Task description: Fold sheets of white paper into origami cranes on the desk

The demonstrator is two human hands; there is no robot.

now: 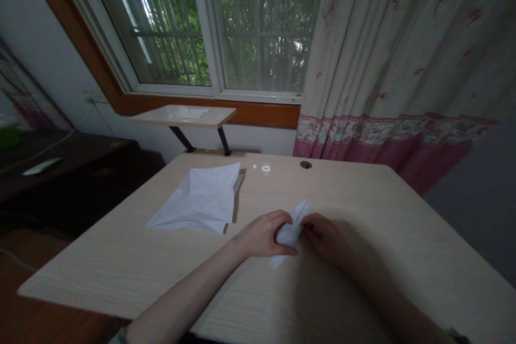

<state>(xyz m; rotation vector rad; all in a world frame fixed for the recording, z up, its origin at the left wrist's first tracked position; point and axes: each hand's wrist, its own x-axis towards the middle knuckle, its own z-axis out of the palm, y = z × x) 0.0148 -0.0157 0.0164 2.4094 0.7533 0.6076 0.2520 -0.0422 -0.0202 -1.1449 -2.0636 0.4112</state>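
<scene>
A small folded white paper piece (pixel 291 231) lies on the light wooden table (pixel 363 279), a pointed tip sticking up toward the window. My left hand (pixel 264 235) curls around its left side, thumb and fingers pinching the paper. My right hand (pixel 324 234) presses and pinches the paper's right side with its fingertips. Both hands meet over the paper near the table's middle.
A stack of creased white paper sheets (pixel 199 199) lies to the left on the table. A cable hole (pixel 305 164) sits near the far edge. Behind are a small wall shelf (pixel 183 115), a barred window, a pink-hemmed curtain (pixel 403 91) and a dark cabinet (pixel 60 166) at left.
</scene>
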